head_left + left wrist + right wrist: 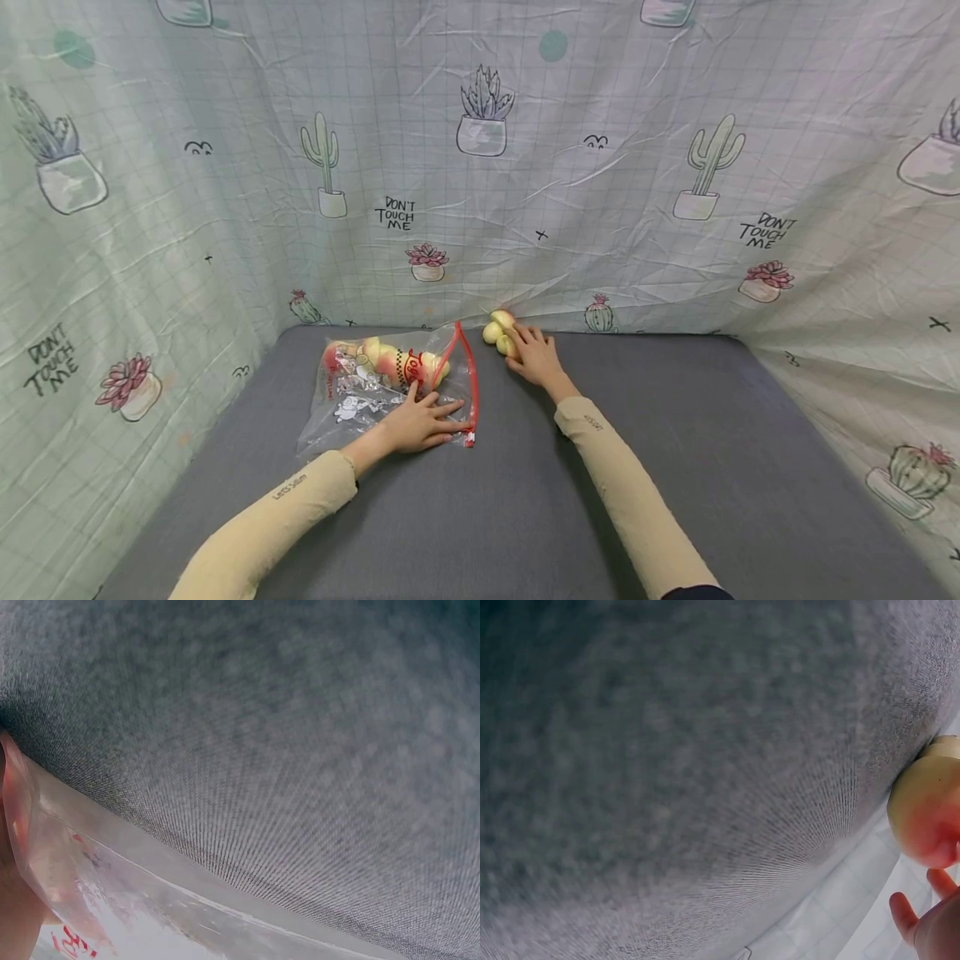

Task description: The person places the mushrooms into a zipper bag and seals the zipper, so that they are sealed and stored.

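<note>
A clear zip bag (318,421) with a red zip edge (473,375) lies flat on the left of the grey surface, with several yellow-and-red peaches (386,360) inside. My left hand (420,423) rests on the bag's lower right part near its mouth, fingers spread. In the left wrist view the bag (172,911) lies across the lower left corner. A small cluster of peaches (492,332) sits at the back edge, right of the bag. Fingers extended, my right hand (536,358) touches this cluster. One blushed peach (922,806) shows beside the fingers in the right wrist view.
Grey cloth (495,517) covers the working surface. A pale curtain (547,192) printed with cacti hangs along the back and both sides, directly behind the loose peaches.
</note>
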{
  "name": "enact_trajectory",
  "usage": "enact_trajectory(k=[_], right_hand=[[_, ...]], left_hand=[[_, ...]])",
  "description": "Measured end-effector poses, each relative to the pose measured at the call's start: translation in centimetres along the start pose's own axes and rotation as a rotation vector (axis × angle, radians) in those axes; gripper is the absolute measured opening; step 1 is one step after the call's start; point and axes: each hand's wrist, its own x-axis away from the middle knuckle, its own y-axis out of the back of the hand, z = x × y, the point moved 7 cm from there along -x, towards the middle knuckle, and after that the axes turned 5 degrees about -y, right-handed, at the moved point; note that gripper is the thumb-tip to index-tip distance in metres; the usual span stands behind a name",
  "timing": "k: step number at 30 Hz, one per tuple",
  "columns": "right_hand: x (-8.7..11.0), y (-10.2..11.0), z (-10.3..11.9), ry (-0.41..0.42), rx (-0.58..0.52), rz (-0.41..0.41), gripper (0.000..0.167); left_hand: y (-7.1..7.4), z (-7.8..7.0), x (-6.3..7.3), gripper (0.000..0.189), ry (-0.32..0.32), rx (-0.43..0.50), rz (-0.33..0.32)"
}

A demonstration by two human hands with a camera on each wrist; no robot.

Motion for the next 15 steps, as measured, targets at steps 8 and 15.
enact_trajectory(k=[8, 15], right_hand=[[-0.12, -0.22, 0.13, 0.0, 0.002, 0.023, 0.063], [-0.08, -0.24, 0.25, 0.0, 0.014, 0.034, 0.06]], left_hand=[[0.0, -0.02, -0.01, 0.04, 0.002, -0.002, -0.007], [-0.17, 0.08, -0.06, 0.039, 0.009, -0.003, 0.0]])
